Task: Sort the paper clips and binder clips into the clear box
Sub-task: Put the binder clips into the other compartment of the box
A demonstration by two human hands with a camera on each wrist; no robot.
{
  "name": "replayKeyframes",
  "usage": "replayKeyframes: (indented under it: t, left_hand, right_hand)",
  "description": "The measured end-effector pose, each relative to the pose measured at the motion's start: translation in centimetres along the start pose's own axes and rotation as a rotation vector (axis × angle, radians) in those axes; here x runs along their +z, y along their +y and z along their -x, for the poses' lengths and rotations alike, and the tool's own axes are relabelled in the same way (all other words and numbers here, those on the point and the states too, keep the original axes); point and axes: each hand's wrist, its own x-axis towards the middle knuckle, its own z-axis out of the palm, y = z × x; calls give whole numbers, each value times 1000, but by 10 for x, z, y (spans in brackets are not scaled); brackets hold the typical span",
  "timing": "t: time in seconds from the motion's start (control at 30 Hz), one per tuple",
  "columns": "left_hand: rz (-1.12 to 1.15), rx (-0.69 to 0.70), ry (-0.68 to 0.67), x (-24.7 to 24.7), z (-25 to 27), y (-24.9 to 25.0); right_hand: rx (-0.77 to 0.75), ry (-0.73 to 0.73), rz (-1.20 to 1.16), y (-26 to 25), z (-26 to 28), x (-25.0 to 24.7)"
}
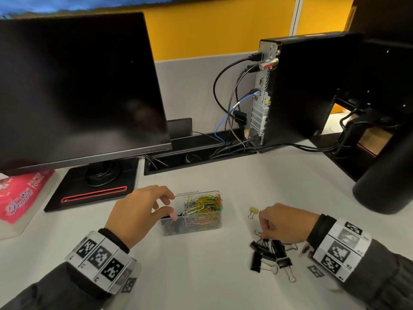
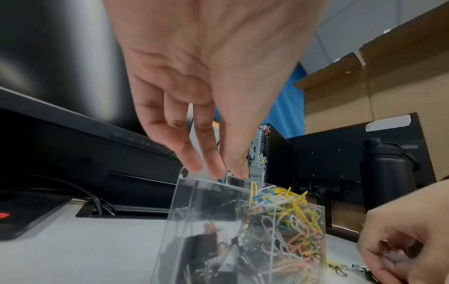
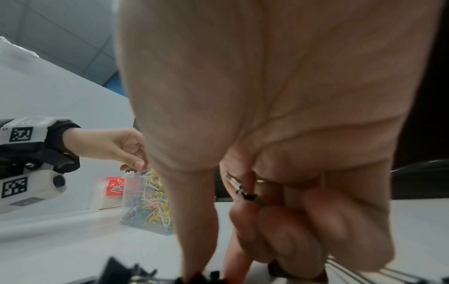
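Now the head view shows the left hand (image 1: 138, 211) pinching a small pink clip (image 1: 174, 216) over the clear plastic box (image 1: 192, 229); the right wrist view alone shows the right hand (image 3: 279, 192) curled around a black binder clip (image 3: 245, 196) above the tabletop (image 1: 201, 276) pile.

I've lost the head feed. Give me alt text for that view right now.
The left hand drops a pink binder clip into the clear box, beside its compartment of coloured paper clips. The right hand picks at a pile of black binder clips on the white desk; a yellow binder clip lies apart.
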Motion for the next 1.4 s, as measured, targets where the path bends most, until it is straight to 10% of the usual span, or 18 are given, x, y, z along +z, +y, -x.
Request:
replayKeyframes:
  t: [0.7, 1.03, 1.27, 1.4]
  left_hand:
    - [240, -51, -144, 14, 15, -22]
    - [238, -81, -152, 11, 16, -17]
    - [247, -85, -161, 11, 14, -20]
    - [255, -84, -150, 15, 14, -22]
  right_hand:
    - [-40, 153, -20, -11, 2, -25]
    - [-573, 424, 75, -139, -43, -66]
    - [-572, 384, 51, -147, -59, -69]
    - [-279, 413, 76, -86, -52, -86]
